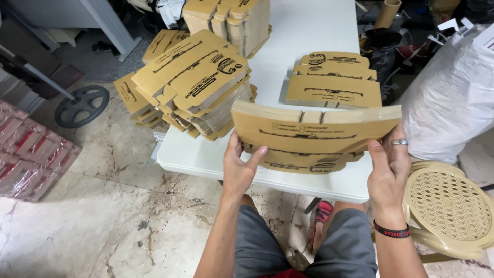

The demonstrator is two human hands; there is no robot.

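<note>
Grey shorts and knees sat lowest in the view, and above them our left hand (241, 167) and right hand (388, 167) held a bundle of flat brown cardboard blanks (314, 131) by its two ends. Each grip was clamped on the bundle, thumbs on the near face, fingers behind. We held it on edge just above the near rim of the white worktop (206, 154), with more blanks (303, 163) seemingly lying flat beneath it, though that part was mostly hidden. Further back lay a low pile of blanks (334, 85); to the left rose a tall, fanned-out heap of folded boxes (193, 85). We judged the step to be squaring up the bundle; the next move would call for an even hold at both ends so no blank slipped out. A tan plastic stool (447, 206) stood beside our right wrist.
</note>
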